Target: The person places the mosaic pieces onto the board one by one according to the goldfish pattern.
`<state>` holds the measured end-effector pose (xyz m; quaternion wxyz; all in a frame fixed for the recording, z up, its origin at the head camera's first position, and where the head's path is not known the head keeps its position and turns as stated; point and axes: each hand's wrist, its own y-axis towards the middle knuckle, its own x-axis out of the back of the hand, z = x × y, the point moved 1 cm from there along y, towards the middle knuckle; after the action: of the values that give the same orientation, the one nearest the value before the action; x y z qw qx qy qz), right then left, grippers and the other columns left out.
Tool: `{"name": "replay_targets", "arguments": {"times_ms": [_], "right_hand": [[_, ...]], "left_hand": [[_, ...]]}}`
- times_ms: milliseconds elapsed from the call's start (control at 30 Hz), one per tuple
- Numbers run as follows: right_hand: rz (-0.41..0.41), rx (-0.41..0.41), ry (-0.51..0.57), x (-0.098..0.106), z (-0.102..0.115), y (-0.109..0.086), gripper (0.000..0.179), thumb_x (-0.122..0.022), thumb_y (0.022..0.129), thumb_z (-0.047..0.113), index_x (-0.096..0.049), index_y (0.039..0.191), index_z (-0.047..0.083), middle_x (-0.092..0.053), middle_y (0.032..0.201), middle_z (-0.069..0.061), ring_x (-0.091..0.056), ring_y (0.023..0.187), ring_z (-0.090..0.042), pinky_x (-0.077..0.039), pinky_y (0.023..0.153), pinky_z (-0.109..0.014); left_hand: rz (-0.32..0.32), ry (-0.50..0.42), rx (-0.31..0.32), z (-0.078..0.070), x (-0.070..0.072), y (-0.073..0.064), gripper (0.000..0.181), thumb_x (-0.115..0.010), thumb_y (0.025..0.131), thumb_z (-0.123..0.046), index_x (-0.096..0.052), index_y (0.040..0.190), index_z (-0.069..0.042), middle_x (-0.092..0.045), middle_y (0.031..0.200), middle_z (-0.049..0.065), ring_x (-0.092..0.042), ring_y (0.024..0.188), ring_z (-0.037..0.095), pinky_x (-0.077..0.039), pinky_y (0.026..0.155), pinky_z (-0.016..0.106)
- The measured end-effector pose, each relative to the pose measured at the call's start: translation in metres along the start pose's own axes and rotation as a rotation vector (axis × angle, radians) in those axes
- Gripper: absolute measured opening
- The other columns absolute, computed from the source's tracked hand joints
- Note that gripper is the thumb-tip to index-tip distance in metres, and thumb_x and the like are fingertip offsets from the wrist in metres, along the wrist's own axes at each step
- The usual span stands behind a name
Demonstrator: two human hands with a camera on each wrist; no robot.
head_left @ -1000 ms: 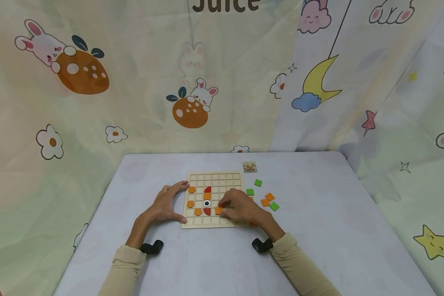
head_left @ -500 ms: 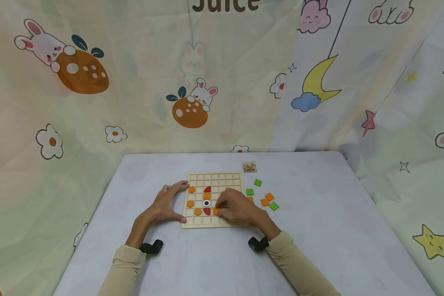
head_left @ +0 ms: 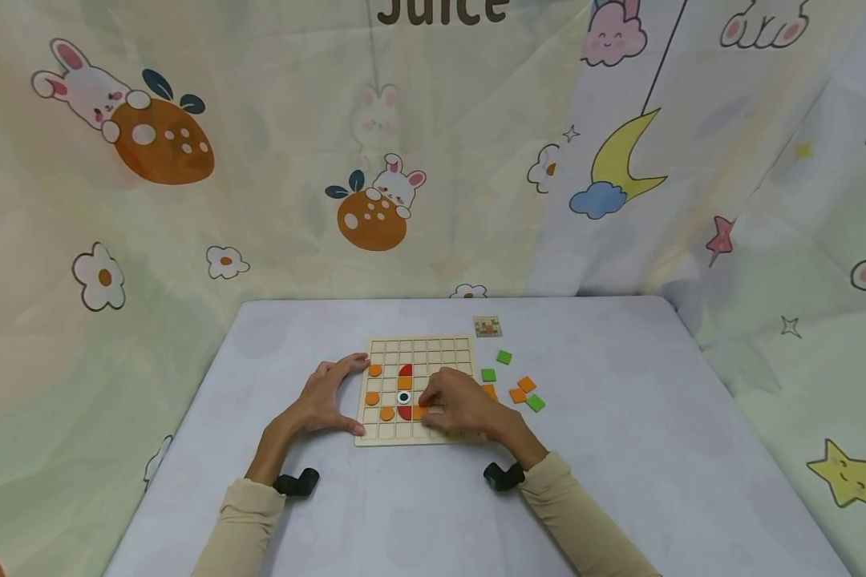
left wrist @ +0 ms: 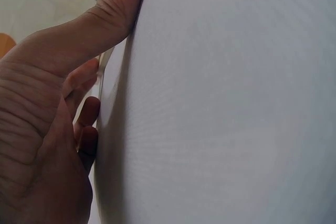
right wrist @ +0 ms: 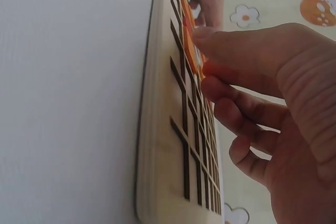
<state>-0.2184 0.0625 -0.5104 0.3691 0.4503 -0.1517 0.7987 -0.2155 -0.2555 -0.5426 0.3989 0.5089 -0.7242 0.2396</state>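
A wooden grid board [head_left: 433, 344] lies on the table. My left hand [head_left: 325, 397] rests at its left edge, thumb at the near corner and spread fingertips farther up; the left wrist view shows the thumb [left wrist: 113, 14] at the edge. With thumb and index finger, my right hand [head_left: 465, 401] pinches an orange square tile [head_left: 418, 413], partly covered by the fingers, right beside a red quarter-round piece [head_left: 404, 413]. Above that piece are a black-and-white eye disc [head_left: 403, 397], another orange square [head_left: 404, 383] and a second red piece [head_left: 405, 370]. Orange discs [head_left: 386, 414] sit left of them.
Right of the board lie loose green tiles [head_left: 503, 357] and orange tiles [head_left: 526, 385]. A small patterned card [head_left: 487, 326] lies beyond the board's far right corner. A printed cloth [head_left: 274, 160] hangs behind the table [head_left: 621, 385].
My right hand has slid a little to the left with the orange square tile, which now sits right against the near red piece. The left hand has stayed at the board's edge.
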Motion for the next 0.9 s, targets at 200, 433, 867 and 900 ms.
{"name": "replay_targets", "arguments": {"times_ms": [200,433,867,900], "right_hand": [[-0.07,-0.005,0.098,0.019,-0.021,-0.018,0.025,-0.093,0.087,0.02,-0.086,0.108,0.009,-0.08,0.1,0.0,-0.066,0.095,-0.018,-0.052,0.088,-0.034],[-0.121,-0.08,0.084,0.046,-0.053,-0.042,0.027,-0.095,0.083,0.013,-0.085,0.108,0.006,-0.081,0.103,-0.002,-0.068,0.098,-0.019,-0.054,0.093,-0.038],[-0.072,-0.321,-0.058,0.078,-0.085,-0.08,0.03,-0.1,0.076,0.012,-0.086,0.103,0.011,-0.081,0.099,0.002,-0.065,0.092,-0.017,-0.046,0.1,-0.05],[-0.071,-0.329,-0.06,0.078,-0.086,-0.082,0.029,-0.1,0.077,0.01,-0.086,0.102,0.011,-0.081,0.1,0.001,-0.065,0.092,-0.017,-0.046,0.101,-0.051]], "left_hand": [[0.011,-0.007,0.015,-0.001,-0.001,0.001,0.129,-0.108,0.054,-0.054,-0.051,0.163,-0.016,-0.04,0.177,0.002,-0.047,0.131,0.03,-0.038,0.11,0.057],[0.004,-0.006,0.011,-0.003,0.002,0.0,0.131,-0.108,0.054,-0.056,-0.05,0.163,-0.015,-0.042,0.177,0.005,-0.048,0.13,0.032,-0.04,0.107,0.056],[0.015,-0.011,0.022,-0.006,0.004,0.0,0.129,-0.108,0.054,-0.054,-0.05,0.163,-0.014,-0.04,0.177,0.005,-0.046,0.136,0.035,-0.039,0.11,0.06],[0.015,-0.012,0.021,-0.006,0.003,0.0,0.129,-0.108,0.054,-0.054,-0.05,0.163,-0.014,-0.04,0.177,0.005,-0.046,0.136,0.035,-0.039,0.11,0.059]]}}
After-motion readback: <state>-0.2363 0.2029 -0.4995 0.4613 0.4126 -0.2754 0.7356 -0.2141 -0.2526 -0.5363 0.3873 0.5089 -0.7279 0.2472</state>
